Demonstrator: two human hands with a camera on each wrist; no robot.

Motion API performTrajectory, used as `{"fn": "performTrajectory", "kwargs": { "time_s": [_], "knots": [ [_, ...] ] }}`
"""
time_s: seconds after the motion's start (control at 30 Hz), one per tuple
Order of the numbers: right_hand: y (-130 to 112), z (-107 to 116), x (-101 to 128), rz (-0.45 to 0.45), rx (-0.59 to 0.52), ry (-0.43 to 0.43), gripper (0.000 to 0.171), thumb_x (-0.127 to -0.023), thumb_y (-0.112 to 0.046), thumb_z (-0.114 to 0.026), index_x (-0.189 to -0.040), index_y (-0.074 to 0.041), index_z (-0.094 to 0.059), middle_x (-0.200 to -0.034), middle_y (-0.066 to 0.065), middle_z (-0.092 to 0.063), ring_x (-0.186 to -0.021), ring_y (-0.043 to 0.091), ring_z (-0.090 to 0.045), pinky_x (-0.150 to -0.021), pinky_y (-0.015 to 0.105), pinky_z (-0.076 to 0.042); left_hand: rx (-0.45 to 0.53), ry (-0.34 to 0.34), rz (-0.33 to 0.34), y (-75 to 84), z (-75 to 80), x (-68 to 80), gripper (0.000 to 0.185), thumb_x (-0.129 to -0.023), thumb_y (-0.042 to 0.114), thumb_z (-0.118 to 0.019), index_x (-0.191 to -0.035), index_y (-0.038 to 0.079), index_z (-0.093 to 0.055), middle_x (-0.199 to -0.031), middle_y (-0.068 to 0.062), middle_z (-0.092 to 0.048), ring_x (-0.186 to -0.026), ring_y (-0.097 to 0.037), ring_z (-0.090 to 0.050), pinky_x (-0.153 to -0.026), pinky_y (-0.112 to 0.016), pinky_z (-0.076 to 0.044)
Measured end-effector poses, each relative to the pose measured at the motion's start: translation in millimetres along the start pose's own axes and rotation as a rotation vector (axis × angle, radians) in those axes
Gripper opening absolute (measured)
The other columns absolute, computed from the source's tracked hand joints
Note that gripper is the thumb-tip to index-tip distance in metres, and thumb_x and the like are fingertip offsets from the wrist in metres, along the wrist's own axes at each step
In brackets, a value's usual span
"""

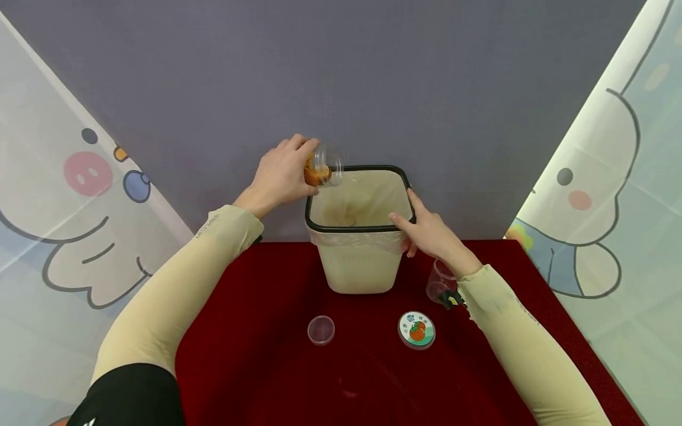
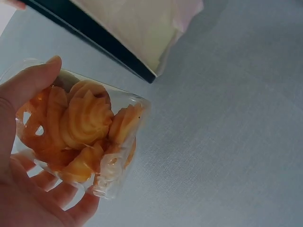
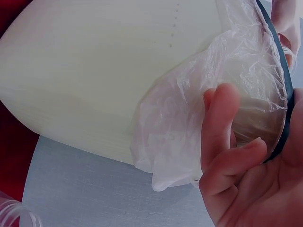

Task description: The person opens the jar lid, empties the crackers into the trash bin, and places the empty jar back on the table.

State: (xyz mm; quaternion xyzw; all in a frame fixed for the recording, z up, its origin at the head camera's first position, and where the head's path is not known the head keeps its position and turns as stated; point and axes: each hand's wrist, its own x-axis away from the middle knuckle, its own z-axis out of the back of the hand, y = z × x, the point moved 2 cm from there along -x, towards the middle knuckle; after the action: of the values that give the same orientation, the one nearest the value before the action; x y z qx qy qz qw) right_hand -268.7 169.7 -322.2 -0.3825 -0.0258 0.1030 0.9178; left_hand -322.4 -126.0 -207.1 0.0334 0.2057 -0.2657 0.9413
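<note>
My left hand (image 1: 282, 171) grips a clear plastic jar (image 1: 334, 161) on its side, above the left rim of a cream trash bin (image 1: 359, 269). Swirled golden cookies (image 2: 87, 118) lie inside the jar, as the left wrist view shows. The jar's mouth points right, toward the inside of the bin. My right hand (image 1: 431, 234) grips the bin's black rim at the right front corner, thumb over the top and other fingers outside. A thin plastic liner (image 3: 175, 113) hangs over the bin's outer wall, partly behind those fingers in the right wrist view.
On the red tablecloth (image 1: 266, 367), a second clear jar (image 1: 437, 284) stands near my right forearm. A round lid (image 1: 417, 329) with an orange fruit picture lies in front of the bin, and a small clear round piece (image 1: 321, 330) lies left of it. A grey wall (image 1: 373, 77) rises behind.
</note>
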Motion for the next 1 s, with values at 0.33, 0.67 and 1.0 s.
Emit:
{"fn": "performTrajectory", "kwargs": {
  "time_s": [0.33,0.67,1.0],
  "knots": [
    [0.6,-1.0,-0.7,0.007,-0.003,0.002,0.093,-0.097,-0.068,-0.043,-0.16,-0.024,0.01,-0.066,0.006,-0.068,-0.055,0.022,-0.066,-0.068,0.039,-0.049,-0.124,-0.029,-0.077,0.6,-4.6,-1.8,0.088,-0.073,0.032,-0.087,-0.147,0.01,-0.045,-0.133,-0.013,-0.05,-0.119,-0.036,-0.049,-0.097,-0.056,-0.043],
    [1.4,0.4,-0.6,-0.004,-0.009,-0.001,0.09,-0.099,-0.062,-0.045,-0.16,-0.024,0.011,-0.069,0.011,-0.069,-0.055,0.023,-0.066,-0.081,0.045,-0.05,-0.219,0.036,-0.166,0.2,-5.6,0.6,0.069,-0.074,0.017,-0.079,-0.136,0.008,-0.051,-0.122,-0.014,-0.053,-0.116,-0.039,-0.05,-0.094,-0.057,-0.043],
    [2.0,1.5,-0.3,0.002,-0.021,0.008,0.092,-0.098,-0.065,-0.045,-0.16,-0.025,0.009,-0.069,0.011,-0.069,-0.055,0.023,-0.066,-0.091,0.05,-0.048,-0.325,0.067,-0.248,0.9,-8.1,2.3,0.065,-0.073,0.016,-0.083,-0.129,0.007,-0.051,-0.118,-0.014,-0.051,-0.112,-0.037,-0.05,-0.097,-0.054,-0.042]
  ]
}}
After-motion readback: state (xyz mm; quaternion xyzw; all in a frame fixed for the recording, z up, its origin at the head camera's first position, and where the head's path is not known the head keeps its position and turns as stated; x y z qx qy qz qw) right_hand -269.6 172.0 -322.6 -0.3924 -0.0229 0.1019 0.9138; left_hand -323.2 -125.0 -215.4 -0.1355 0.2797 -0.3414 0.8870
